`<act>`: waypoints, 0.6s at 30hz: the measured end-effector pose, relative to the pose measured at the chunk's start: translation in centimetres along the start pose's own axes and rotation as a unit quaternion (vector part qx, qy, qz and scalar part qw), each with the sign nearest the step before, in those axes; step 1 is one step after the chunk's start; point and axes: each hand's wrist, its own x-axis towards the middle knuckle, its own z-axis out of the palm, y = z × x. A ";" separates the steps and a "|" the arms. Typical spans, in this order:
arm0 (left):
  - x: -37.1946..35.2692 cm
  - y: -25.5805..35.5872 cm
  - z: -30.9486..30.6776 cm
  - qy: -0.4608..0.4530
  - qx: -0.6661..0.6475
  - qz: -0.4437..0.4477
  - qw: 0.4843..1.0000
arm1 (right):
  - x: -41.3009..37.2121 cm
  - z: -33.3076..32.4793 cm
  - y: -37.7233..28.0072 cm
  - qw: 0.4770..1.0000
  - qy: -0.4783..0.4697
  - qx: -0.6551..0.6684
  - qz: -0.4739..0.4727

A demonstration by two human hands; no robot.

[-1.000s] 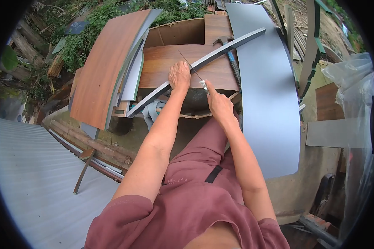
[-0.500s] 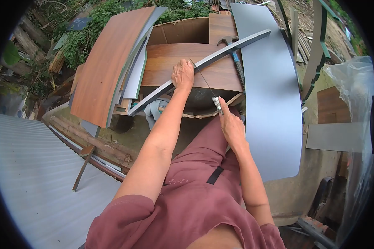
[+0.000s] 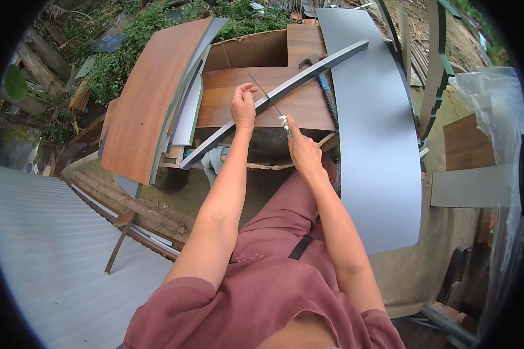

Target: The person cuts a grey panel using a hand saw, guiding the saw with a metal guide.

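Note:
A long metal bar (image 3: 285, 89) lies diagonally over brown wood-grain boards (image 3: 215, 87) and the edge of a grey panel (image 3: 378, 128). My right hand (image 3: 304, 149) is closed round the whitish wrapped handle (image 3: 284, 122) of a thin saw-like blade (image 3: 264, 92), which slants up and left across the bar. Whether the blade touches the bar is unclear. My left hand (image 3: 244, 106) is at the bar's near side, left of the blade, its fingers loosely curled and raised, with nothing visible in them. A hammer (image 3: 326, 87) with a blue and black handle lies under the bar.
Stacked brown panels (image 3: 157, 99) stand at the left, beside an open cardboard box (image 3: 247, 51). A grey cloth (image 3: 213, 160) hangs below the bar. Corrugated sheeting (image 3: 52, 250) fills the lower left. Clear plastic (image 3: 489, 116) and green-edged strips (image 3: 434, 99) are at the right.
My left hand has lifted its grip off the bar, fingers loosening. My right hand has moved up and left with the blade. The view has shifted slightly.

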 end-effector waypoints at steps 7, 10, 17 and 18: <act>0.8 0.3 -2.6 -0.120 -0.302 -0.106 0.940 | 0.2 -0.1 -0.2 1.000 -0.023 -0.012 0.010; 0.8 0.4 -3.0 -0.125 -0.346 -0.135 0.920 | 0.0 -0.2 -0.2 1.000 -0.020 -0.010 0.008; 0.8 0.2 -3.8 -0.128 -0.360 -0.140 0.914 | 0.0 -0.3 -0.4 0.999 -0.027 -0.010 0.020; 0.7 0.7 -3.9 -0.112 -0.332 -0.150 0.925 | 0.1 -0.4 -0.4 0.999 -0.023 -0.012 0.020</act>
